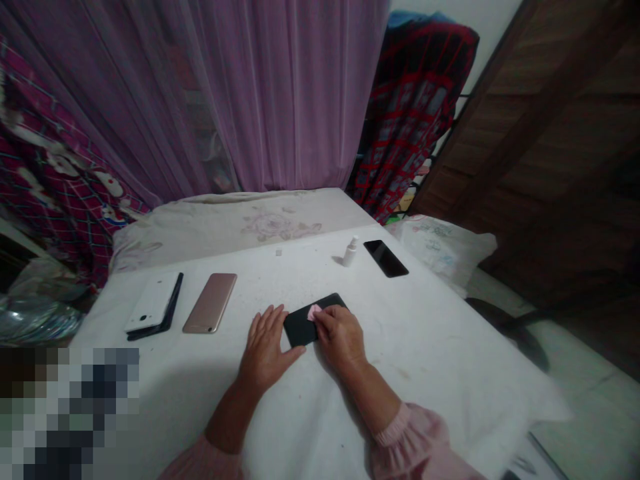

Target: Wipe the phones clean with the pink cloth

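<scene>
From the head view, the left hand (266, 345) lies flat and open on the white-covered table (425, 353), its thumb side against the near edge of a black smartphone (300, 323). It has no grip on the phone. The right hand (340, 337) rests on the phone's far side, its curled fingers pressing a small pink wipe (314, 312) onto the surface. The phone lies between both hands. Beyond them stand a small white spray bottle (351, 252) and a second black smartphone (385, 258). To the left lie a rose-gold smartphone (210, 303) and a white smartphone (150, 303) on a black cover (173, 303).
</scene>
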### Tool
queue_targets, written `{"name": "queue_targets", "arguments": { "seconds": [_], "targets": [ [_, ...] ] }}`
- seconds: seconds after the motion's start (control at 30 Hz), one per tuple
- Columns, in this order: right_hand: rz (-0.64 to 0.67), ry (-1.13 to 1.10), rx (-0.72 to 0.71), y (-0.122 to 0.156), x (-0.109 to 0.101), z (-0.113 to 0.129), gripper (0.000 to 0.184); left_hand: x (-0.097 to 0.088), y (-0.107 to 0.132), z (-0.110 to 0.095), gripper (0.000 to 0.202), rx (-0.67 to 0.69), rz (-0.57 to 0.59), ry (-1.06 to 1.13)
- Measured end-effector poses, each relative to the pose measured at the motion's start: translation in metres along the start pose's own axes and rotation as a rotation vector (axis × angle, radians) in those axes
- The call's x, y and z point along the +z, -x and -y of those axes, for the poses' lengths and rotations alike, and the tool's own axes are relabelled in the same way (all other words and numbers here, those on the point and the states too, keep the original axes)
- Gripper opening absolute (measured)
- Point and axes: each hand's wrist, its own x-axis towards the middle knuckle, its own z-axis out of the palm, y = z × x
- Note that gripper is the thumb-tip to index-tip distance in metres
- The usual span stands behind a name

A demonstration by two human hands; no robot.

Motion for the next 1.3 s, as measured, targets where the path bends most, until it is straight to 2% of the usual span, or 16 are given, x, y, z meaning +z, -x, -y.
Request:
{"name": "queue_targets", "arguments": {
  "seconds": [0.1, 0.17, 0.33, 0.4, 0.47, 0.63, 0.7, 0.8, 0.93, 1.0, 1.2, 1.3],
  "targets": [
    [0.050, -0.061, -0.060, 0.008, 0.000, 0.016, 0.018, 0.000, 0.000, 0.001, 0.064, 0.012, 0.002, -0.006],
    [0.053, -0.070, -0.063, 0.012, -0.003, 0.013, 0.018, 0.000, 0.000, 0.002, 0.064, 0.013, 0.002, -0.005],
    [-0.038, 0.005, 0.060, 0.015, -0.014, -0.024, 0.019, -0.002, 0.000, 0.000, 0.063, -0.003, 0.008, -0.002],
    [-0.061, 0.029, 0.103, 0.015, -0.016, -0.031, 0.019, -0.002, -0.001, -0.001, 0.064, -0.003, 0.018, -0.005],
    [-0.055, 0.010, 0.092, 0.016, -0.016, -0.026, 0.019, -0.002, -0.001, 0.000, 0.064, -0.001, 0.019, -0.009],
    [0.062, -0.103, -0.066, 0.022, -0.013, 0.011, 0.020, 0.000, 0.000, 0.002, 0.064, 0.011, 0.005, -0.005],
    [0.080, -0.116, -0.073, 0.024, -0.014, 0.014, 0.020, 0.000, 0.000, 0.001, 0.065, 0.006, 0.012, -0.004],
    [0.065, -0.081, -0.016, 0.023, -0.017, -0.003, 0.021, -0.002, -0.001, -0.001, 0.064, -0.015, 0.040, -0.007],
    [-0.028, 0.031, 0.120, 0.021, -0.021, -0.035, 0.022, -0.005, -0.002, -0.003, 0.064, -0.031, 0.068, -0.005],
    [-0.055, 0.053, 0.141, 0.020, -0.021, -0.038, 0.021, -0.006, -0.002, -0.003, 0.065, -0.028, 0.072, -0.007],
    [0.065, -0.113, -0.049, 0.025, -0.013, 0.004, 0.022, -0.003, -0.002, 0.000, 0.064, -0.012, 0.053, -0.027],
    [0.096, -0.128, -0.069, 0.026, -0.014, 0.008, 0.020, -0.003, -0.001, 0.000, 0.064, -0.007, 0.043, -0.027]
  ]
}}
